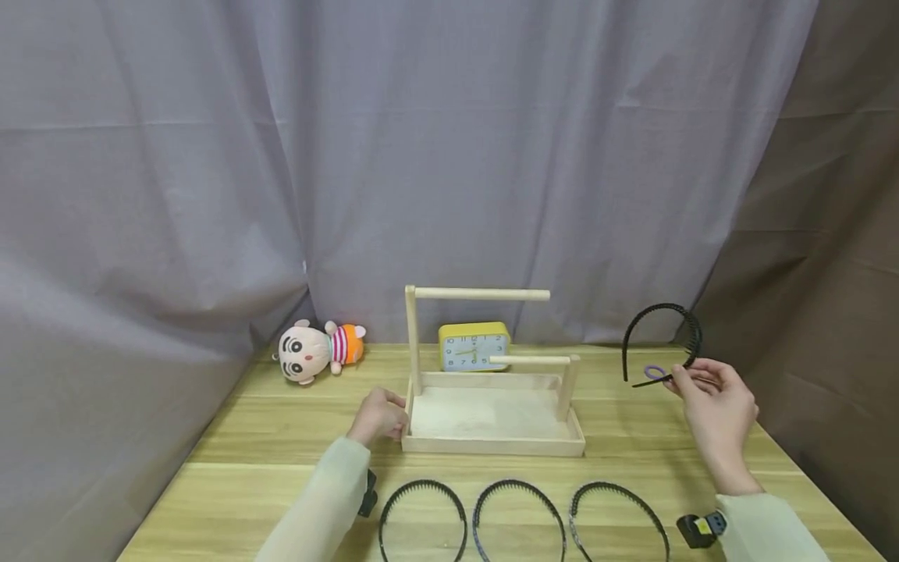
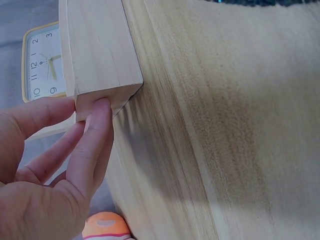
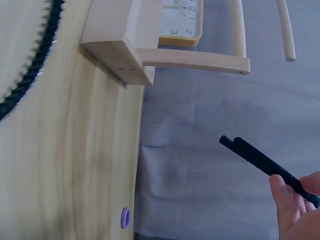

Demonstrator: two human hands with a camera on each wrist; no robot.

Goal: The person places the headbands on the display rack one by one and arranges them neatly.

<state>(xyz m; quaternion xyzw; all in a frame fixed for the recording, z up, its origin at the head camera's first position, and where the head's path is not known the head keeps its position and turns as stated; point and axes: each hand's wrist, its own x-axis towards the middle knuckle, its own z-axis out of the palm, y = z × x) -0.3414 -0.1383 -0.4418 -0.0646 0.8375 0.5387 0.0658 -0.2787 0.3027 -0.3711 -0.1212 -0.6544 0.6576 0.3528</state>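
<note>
A pale wooden tray stand has two dowel arms, a tall one from the left post and a low one from the right post. My left hand grips its left end; in the left wrist view, the fingertips lie against the end wall. Off to the right, my right hand pinches a black toothed headband near one end, above the table. Three more headbands, left, middle and right, lie in a row before the stand, cut off by the lower frame edge.
Behind the stand is a yellow alarm clock. A plush doll in orange and stripes lies at the back left. On the table, a small purple ring lies at the right, behind the held headband. Grey curtain hangs behind.
</note>
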